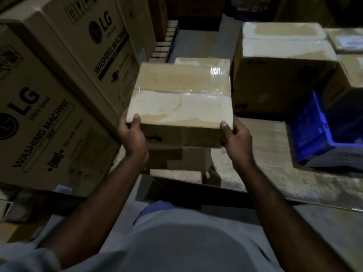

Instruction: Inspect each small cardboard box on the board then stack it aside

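Head view: gripping the small box [180,99] by its near corners with left hand [132,134] and right hand [235,136], fingers curled round it, up over the board [265,154] by its left edge; likely light, stiff, slippery tape.

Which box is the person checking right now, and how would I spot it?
Start at the big LG cartons on the left. Just right of them, mid-picture, is a small flat box gripped at its near corners by the left hand and right hand. It alone is held in hands, its top glossy with tape.
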A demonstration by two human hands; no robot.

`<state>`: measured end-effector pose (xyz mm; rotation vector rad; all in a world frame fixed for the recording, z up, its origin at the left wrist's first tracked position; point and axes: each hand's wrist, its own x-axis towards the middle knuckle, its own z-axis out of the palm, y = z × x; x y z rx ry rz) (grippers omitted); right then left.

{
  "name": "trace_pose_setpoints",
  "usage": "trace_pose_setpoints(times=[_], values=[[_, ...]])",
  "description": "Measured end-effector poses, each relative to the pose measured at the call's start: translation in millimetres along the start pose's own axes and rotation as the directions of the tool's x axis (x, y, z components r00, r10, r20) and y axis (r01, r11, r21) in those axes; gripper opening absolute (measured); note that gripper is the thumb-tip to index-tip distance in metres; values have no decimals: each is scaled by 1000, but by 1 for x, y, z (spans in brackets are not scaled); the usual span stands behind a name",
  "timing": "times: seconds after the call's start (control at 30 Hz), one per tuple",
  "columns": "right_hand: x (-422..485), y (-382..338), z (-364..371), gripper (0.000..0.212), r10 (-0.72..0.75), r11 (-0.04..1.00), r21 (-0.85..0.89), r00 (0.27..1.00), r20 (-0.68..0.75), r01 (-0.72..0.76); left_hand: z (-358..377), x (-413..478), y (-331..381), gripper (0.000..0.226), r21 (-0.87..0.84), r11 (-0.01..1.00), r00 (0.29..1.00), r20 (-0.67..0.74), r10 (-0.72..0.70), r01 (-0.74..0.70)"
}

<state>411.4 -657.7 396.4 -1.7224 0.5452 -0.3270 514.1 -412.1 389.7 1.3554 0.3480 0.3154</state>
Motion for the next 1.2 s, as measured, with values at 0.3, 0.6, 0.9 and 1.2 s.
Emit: trace_pose_setpoints(times=[0.3, 0.6, 0.9, 1.2], values=[[194, -76, 42, 34, -94, 995, -39, 993, -72, 91, 119, 153, 32, 46, 112, 992, 973, 228, 33, -60], [287, -80, 43, 42, -6, 976, -216, 977, -212, -41, 205, 216, 3, 36, 212, 975, 925, 352, -141, 68], [280, -67, 51, 17, -74, 902, -424, 937, -340, -83, 215, 222, -10, 41, 301, 954, 933, 341, -114, 7], [253, -88, 55, 27, -261, 654, -755, 919, -296, -57, 218, 211, 3, 48, 479, 876, 938, 328, -113, -61]])
